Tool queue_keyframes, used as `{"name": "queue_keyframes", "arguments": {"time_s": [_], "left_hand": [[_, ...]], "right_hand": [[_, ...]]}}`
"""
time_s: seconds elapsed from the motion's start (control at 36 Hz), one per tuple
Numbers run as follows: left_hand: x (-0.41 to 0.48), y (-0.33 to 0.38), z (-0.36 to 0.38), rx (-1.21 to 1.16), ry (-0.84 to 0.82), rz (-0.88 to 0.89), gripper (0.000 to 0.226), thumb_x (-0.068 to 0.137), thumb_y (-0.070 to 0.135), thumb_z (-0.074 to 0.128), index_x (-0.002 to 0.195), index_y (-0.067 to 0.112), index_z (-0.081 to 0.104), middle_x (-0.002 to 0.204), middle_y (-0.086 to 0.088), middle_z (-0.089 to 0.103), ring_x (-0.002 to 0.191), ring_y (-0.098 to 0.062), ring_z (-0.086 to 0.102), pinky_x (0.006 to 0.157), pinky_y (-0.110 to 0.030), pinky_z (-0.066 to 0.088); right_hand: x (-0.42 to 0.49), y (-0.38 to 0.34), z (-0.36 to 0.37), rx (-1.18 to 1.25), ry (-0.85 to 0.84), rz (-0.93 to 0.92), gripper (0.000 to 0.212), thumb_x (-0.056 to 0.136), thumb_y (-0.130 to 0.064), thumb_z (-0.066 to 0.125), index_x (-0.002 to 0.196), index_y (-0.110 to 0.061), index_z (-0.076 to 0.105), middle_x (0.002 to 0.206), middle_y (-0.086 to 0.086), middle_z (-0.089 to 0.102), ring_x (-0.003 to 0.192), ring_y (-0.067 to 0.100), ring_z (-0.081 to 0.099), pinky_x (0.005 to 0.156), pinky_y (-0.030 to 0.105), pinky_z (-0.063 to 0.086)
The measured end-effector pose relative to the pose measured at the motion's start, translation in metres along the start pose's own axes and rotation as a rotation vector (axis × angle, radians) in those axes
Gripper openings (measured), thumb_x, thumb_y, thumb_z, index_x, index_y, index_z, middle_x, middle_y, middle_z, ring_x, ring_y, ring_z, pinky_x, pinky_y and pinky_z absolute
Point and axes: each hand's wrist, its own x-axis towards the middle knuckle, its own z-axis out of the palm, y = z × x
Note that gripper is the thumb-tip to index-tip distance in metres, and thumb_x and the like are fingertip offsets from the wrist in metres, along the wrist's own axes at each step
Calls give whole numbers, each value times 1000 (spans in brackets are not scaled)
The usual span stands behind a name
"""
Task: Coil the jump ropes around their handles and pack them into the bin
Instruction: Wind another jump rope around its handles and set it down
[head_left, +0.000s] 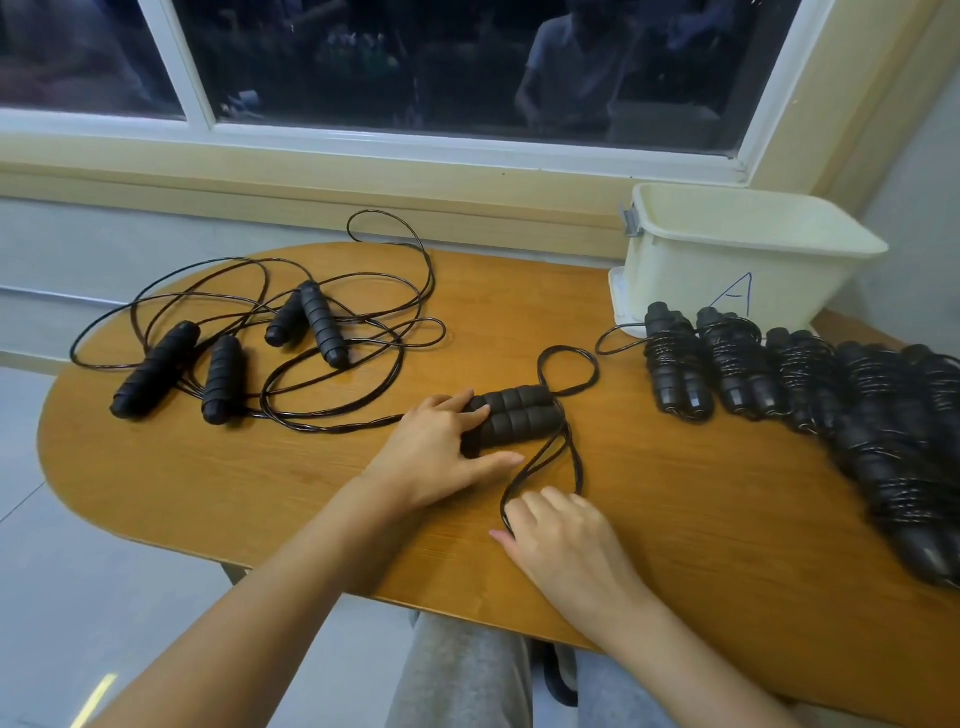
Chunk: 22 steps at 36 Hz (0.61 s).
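Two black foam handles lie side by side at the middle of the wooden table, and my left hand grips them from the left. Their thin black rope loops toward me, where my right hand pinches it against the tabletop. Another loop of the rope curls behind the handles. Several coiled jump ropes lie in a row at the right. The cream bin, marked with a blue A, stands at the back right.
Two uncoiled jump ropes lie tangled on the left of the table, their cords reaching to the back edge. A window and sill run behind the table. My knees show below the near edge.
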Motion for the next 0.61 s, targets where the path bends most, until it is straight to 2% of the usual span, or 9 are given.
{"name": "queue_keyframes", "arguments": {"time_s": [0.08, 0.19, 0.22, 0.33, 0.42, 0.47, 0.53, 0.61], "left_hand": [[-2, 12, -6, 62, -58, -19, 105, 70, 81, 55, 152, 19, 34, 164, -4, 19, 149, -28, 16, 118, -45, 22], [-5, 27, -9, 170, -119, -48, 109, 72, 76, 62, 155, 14, 26, 164, -9, 15, 150, -32, 10, 119, -43, 19], [-5, 30, -9, 188, -125, -51, 110, 73, 75, 64, 155, 13, 26, 163, -10, 16, 149, -33, 11, 119, -43, 19], [-3, 33, -9, 239, -125, -65, 105, 76, 67, 68, 155, 13, 24, 163, -13, 15, 149, -35, 13, 120, -43, 17], [-2, 32, -5, 265, -111, -69, 99, 79, 59, 70, 155, 13, 25, 163, -14, 15, 148, -37, 15, 120, -44, 17], [-1, 31, -2, 246, -88, -68, 93, 79, 53, 71, 154, 14, 29, 162, -13, 18, 147, -36, 16, 120, -44, 20], [0, 28, -1, 215, -58, -60, 88, 81, 47, 70, 153, 16, 32, 162, -11, 21, 147, -34, 18, 119, -43, 22], [2, 18, 1, 151, -11, -44, 82, 83, 39, 71, 153, 20, 32, 162, -6, 23, 146, -30, 21, 119, -43, 25]], "right_hand": [[-2, -6, 0, -12, -27, 21, 28, 92, -34, 49, 83, -16, 68, 71, -2, 59, 65, 15, 56, 55, 28, 48], [-7, -15, -4, 11, -48, 40, 35, 94, -28, 44, 99, -9, 73, 84, 4, 68, 84, 21, 64, 78, 34, 57], [-9, -16, -6, 11, -61, 47, 36, 93, -27, 44, 102, -8, 73, 85, 5, 68, 84, 21, 64, 78, 33, 57], [-10, -20, -13, 26, -102, 61, 38, 92, -26, 44, 107, -6, 73, 81, 2, 66, 75, 17, 61, 66, 29, 54], [-12, -18, -14, 35, -102, 37, 29, 86, -22, 66, 109, -7, 73, 79, -1, 64, 72, 15, 58, 60, 25, 51], [-14, -14, -13, 62, -126, 36, 36, 79, -18, 77, 114, -8, 72, 80, -2, 62, 72, 14, 56, 58, 23, 49], [-13, -8, -13, 99, -144, 39, 35, 82, -19, 75, 115, -10, 70, 82, -4, 61, 72, 12, 56, 55, 21, 48], [-8, 8, -17, 173, -158, 55, 20, 88, -28, 64, 101, -16, 71, 81, -6, 62, 71, 10, 57, 50, 20, 51]]}}
